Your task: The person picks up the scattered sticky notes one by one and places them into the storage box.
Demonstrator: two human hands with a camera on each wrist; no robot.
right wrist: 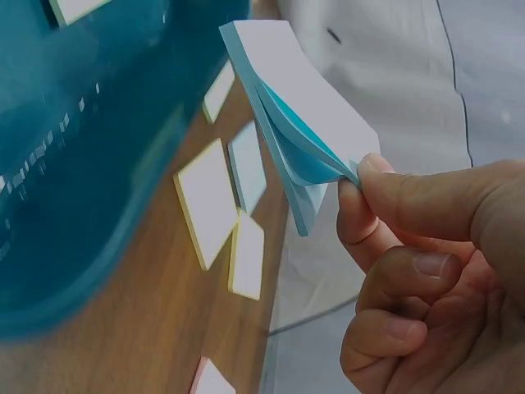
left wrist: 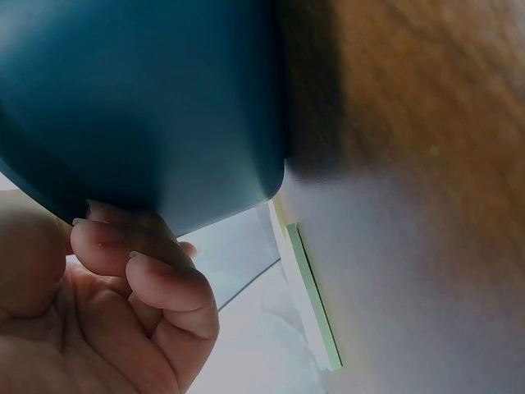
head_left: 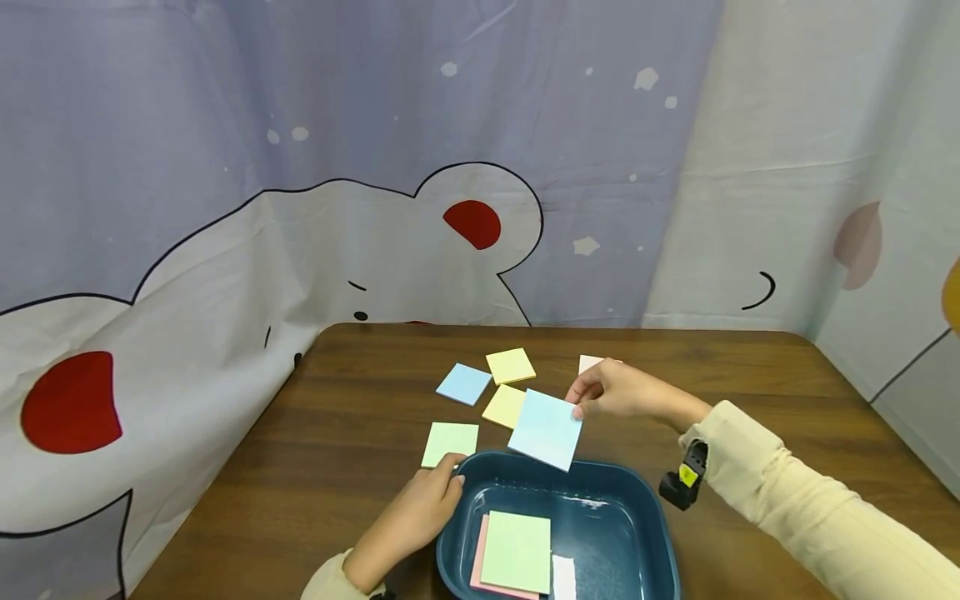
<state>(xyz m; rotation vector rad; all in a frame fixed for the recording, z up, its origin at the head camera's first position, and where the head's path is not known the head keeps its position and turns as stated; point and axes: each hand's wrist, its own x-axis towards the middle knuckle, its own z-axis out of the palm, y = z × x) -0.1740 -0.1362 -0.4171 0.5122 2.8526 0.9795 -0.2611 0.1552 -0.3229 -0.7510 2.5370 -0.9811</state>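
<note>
The right hand (head_left: 618, 390) pinched a light-blue note pad (head_left: 546, 429), its sheets (right wrist: 308, 168) splayed, by one corner near the far rim of a dark-blue tub (head_left: 607, 537). So small a hold risked sheets peeling or the pad dropping outside. The left hand (head_left: 420, 508) gripped the rim; a tug there might have shifted the tub.

The pad (head_left: 545, 429) in the right hand (head_left: 613, 392) is pale blue, the tray (head_left: 607, 542) at the left hand (head_left: 416, 510) is dark blue, and the desk (head_left: 300, 483) below both hands is brown with wood-grain pattern.
</note>
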